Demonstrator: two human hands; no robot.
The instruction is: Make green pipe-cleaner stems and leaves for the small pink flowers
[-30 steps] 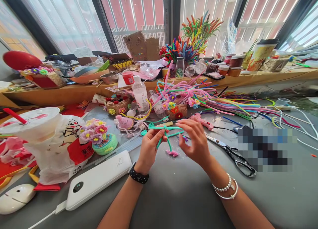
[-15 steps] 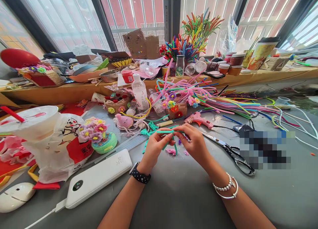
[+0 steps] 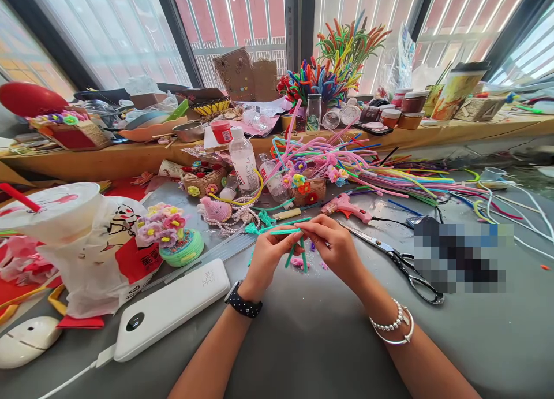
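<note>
Green pipe cleaners are pinched between both hands above the grey table, their ends hanging down below the fingers. My left hand is closed on them, and a darker green bunch shows just behind it. Thumb and fingertips of my right hand are pressed together on the same pipe cleaners, close to the left fingertips. Small pink pieces lie on the table beneath. Scissors rest right of my right hand, with a pink glue gun farther back.
A white power bank with a cable lies left of my hands, near a pot of pipe-cleaner flowers and a bagged drink cup. Behind are bottles and many loose pipe cleaners. A cluttered ledge runs along the windows.
The hanging green ends have shifted, with two now showing plainly below my fingers. Both hands stay closed in nearly the same place.
</note>
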